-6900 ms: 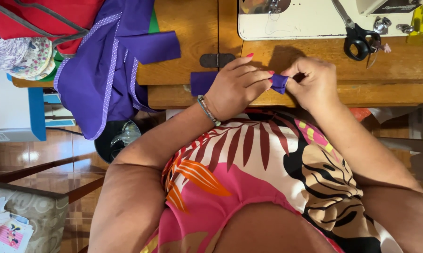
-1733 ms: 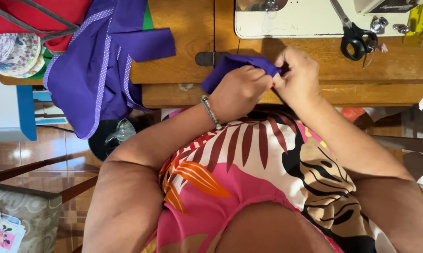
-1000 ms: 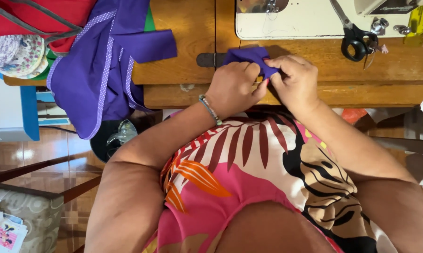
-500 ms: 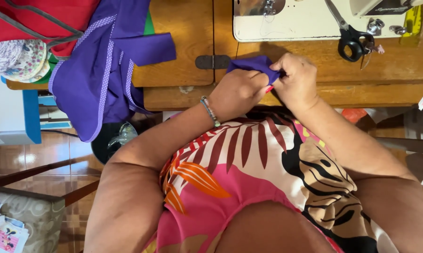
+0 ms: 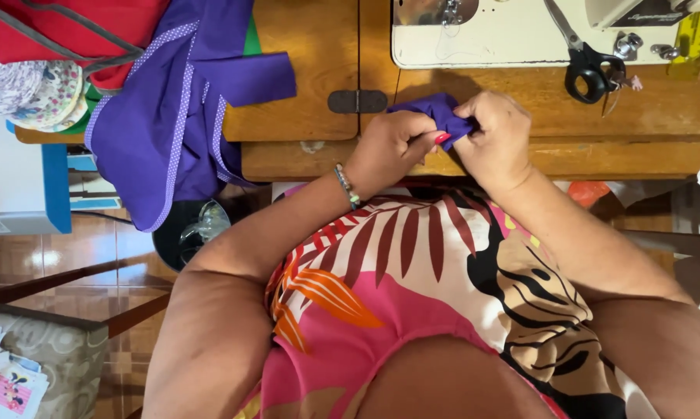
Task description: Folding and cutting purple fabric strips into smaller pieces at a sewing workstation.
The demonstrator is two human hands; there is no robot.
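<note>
Purple cloth (image 5: 437, 110), one small folded piece, sits bunched between our two hands just above the front edge of the wooden table (image 5: 311, 54). Our left hand (image 5: 393, 147) is closed on its near side, thumb and fingers pinching the fold, and our right hand (image 5: 499, 140) is closed on its other side, knuckles almost touching the left.

To do this well, we judge it best to keep both pinches close to the fold so the edge stays even, and to work the cloth a little at a time rather than tugging, since the piece is small and slips easily out of line.

Beyond the grip, up and to the right, lies one pair of black-handled scissors (image 5: 590, 70) on the base of one cream sewing machine (image 5: 482, 35). Well off to the left of the grip, one larger purple garment (image 5: 164, 132) with dotted trim hangs over the table edge, beside one red bag (image 5: 63, 31).
</note>
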